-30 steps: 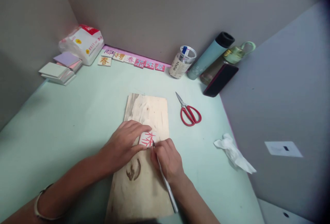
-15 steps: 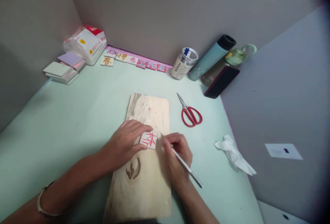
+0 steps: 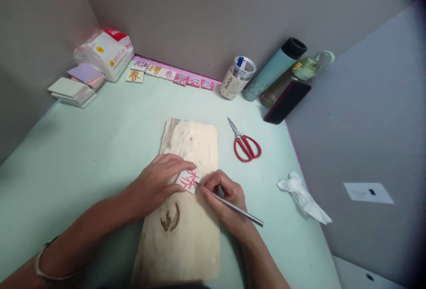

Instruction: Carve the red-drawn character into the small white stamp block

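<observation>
Left hand (image 3: 156,185) pins the small white square tile (image 3: 188,181) (red character) on the pale wooden board (image 3: 186,218), while right hand (image 3: 223,196) fingers grip a thin silver carving tool (image 3: 233,207), tip at its edge.

Looks like a small craft/hobby desk in a partitioned cubicle: grey divider walls meet at the top of frame around a pale green table (image 3: 83,147). Craft gear shows it, i.e. a wooden work board (image 3: 186,231) at centre-bottom, red scissors (image 3: 245,143) right of it, carved character tiles (image 3: 169,76) along the back edge, blank blocks (image 3: 75,89) upper left. Personal stuff too: tissue pack (image 3: 106,52), pen jar (image 3: 237,78), bottles (image 3: 282,74), phone (image 3: 286,102) at upper right.
</observation>
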A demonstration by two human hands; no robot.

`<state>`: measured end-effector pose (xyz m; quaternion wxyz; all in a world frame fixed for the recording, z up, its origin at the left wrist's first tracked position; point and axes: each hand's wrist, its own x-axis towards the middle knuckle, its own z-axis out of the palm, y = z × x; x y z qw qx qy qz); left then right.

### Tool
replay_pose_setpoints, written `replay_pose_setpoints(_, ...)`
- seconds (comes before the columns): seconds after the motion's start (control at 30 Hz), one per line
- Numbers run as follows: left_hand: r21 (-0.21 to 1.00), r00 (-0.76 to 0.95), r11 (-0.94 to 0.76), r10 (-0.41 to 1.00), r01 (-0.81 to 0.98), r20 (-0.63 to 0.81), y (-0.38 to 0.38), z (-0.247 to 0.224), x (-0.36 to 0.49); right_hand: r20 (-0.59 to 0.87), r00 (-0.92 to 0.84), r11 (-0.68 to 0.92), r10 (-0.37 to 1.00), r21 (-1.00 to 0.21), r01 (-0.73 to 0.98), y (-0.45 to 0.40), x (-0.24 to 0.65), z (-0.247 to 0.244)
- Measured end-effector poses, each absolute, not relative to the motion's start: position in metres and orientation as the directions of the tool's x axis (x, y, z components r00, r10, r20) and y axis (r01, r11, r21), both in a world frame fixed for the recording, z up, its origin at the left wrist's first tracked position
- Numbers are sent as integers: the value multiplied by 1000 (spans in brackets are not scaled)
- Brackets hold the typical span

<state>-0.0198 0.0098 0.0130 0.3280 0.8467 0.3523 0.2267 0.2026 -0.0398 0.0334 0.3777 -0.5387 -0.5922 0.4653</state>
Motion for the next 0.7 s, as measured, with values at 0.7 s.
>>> replay_pose_setpoints(0.7,699,652,-564,736,440,183,10,10,-20,-80,-360,88,929,-900,428,-28,210,48)
